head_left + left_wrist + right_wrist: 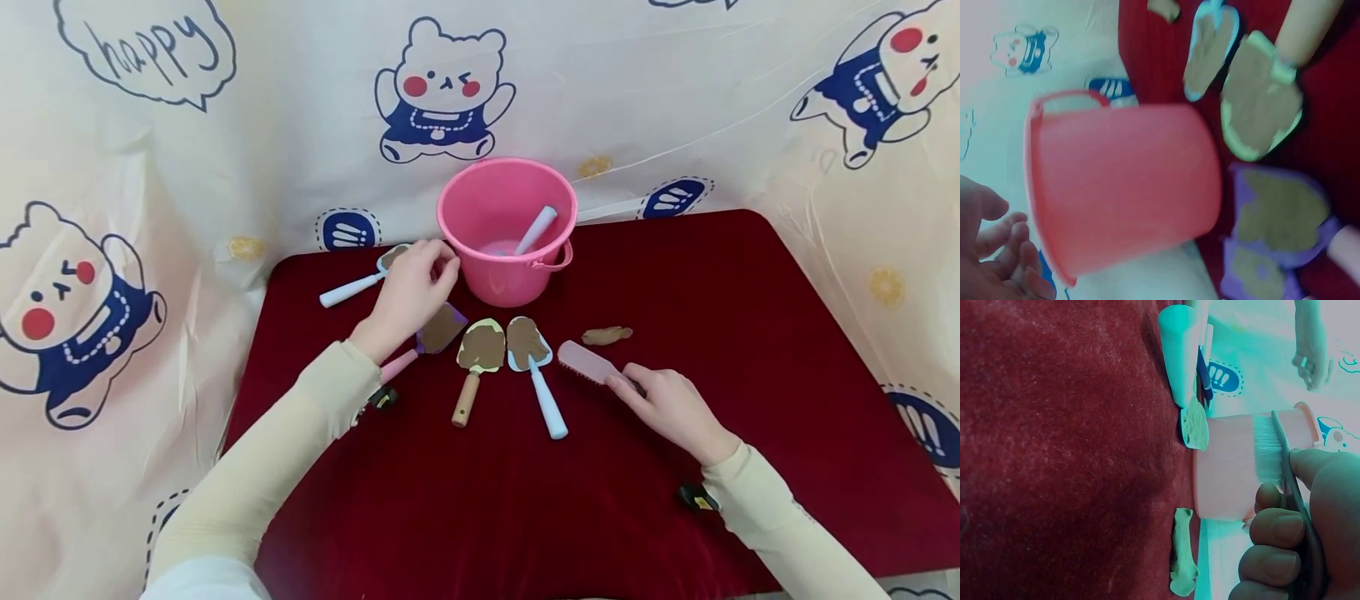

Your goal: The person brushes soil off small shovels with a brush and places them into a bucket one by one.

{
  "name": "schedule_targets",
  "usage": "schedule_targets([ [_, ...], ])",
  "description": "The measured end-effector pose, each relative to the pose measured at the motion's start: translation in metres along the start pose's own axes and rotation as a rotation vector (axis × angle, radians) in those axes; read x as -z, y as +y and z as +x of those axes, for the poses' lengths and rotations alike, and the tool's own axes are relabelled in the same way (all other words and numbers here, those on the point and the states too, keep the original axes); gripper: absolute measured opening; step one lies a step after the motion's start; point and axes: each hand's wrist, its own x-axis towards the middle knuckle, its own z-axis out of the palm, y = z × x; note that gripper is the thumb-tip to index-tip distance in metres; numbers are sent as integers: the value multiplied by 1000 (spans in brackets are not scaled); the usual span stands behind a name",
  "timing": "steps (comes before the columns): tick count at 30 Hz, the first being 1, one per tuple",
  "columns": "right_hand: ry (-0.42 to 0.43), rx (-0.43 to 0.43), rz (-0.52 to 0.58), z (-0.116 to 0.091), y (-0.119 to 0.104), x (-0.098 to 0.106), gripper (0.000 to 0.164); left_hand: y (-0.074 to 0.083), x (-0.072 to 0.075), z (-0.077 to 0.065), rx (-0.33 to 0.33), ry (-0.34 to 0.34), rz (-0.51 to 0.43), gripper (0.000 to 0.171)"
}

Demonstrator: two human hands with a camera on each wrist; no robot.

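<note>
My right hand (pixel 672 408) grips a pale pink brush (pixel 587 362) by its handle; its bristles (pixel 1267 450) show in the right wrist view. My left hand (pixel 415 285) is at the left side of a pink bucket (pixel 506 287), fingers loosely bent by the rim and nothing held. Inside the bucket leans a tool with a pale blue handle (pixel 537 229). In front of it lie small shovels coated in brown stuff: one purple with a pink handle (pixel 400 365), one green with a wooden handle (pixel 466 400), one light blue (pixel 549 404).
Behind my left hand lies another shovel with a pale blue handle (pixel 349 290), its blade partly hidden. A brown lump (pixel 606 336) lies beyond the brush on the dark red cloth (pixel 480 517). A printed white curtain (pixel 315 100) hangs around the table's back and sides.
</note>
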Motion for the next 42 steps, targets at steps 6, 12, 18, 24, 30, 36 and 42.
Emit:
schedule_targets([
  [6,-4,6,-7,4,-1,1,36,-5,-16,-30,26,-61,-3,13],
  [12,-8,20,-22,7,-2,3,36,-3,-35,-57,46,-142,57,12],
  [18,16,27,-32,11,-3,4,36,13,-67,-85,18,-298,113,10],
  [24,-1,42,-19,15,-7,-2,34,29,-98,-105,-42,-379,134,9],
  [30,-6,17,-21,15,-9,-4,34,50,-118,-109,-118,-528,193,27],
  [36,-8,18,-12,14,-11,-5,35,58,-135,-103,-84,-581,170,34],
  [42,-19,14,-8,12,-11,-5,34,61,-142,-101,-31,-621,164,35],
])
